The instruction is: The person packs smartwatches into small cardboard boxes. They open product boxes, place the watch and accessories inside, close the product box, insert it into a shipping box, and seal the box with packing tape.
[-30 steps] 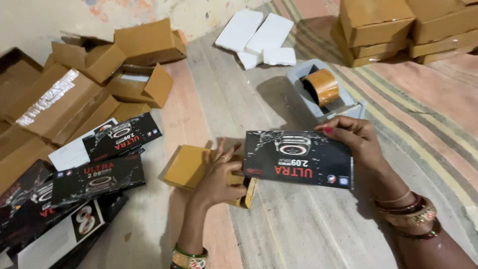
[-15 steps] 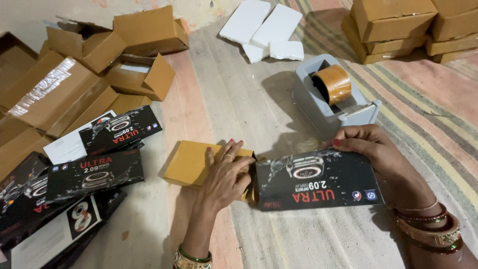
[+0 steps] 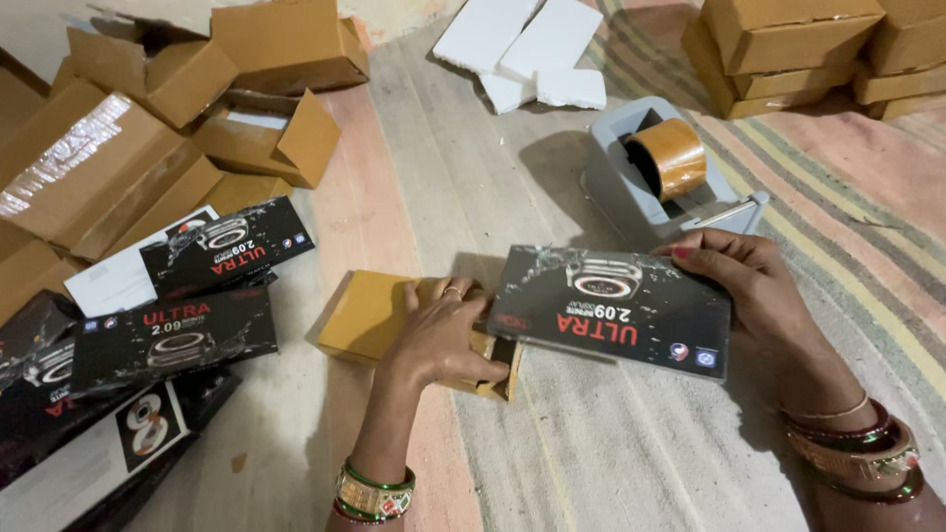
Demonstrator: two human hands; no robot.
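Note:
My left hand presses down on a flat tan cardboard box lying on the striped mat, fingers wrapped over its right end. My right hand grips the right edge of a black printed sleeve showing a watch picture. The sleeve's left end sits over the right end of the tan box, so that end of the box is hidden.
A pile of black printed sleeves lies at the left. Open brown cartons stand behind it. A grey tape dispenser with brown tape sits just beyond my right hand. White foam pieces and stacked brown boxes lie farther back.
The black sleeve has shifted left relative to the tan box and now overlaps its right end. My left hand stays on the box.

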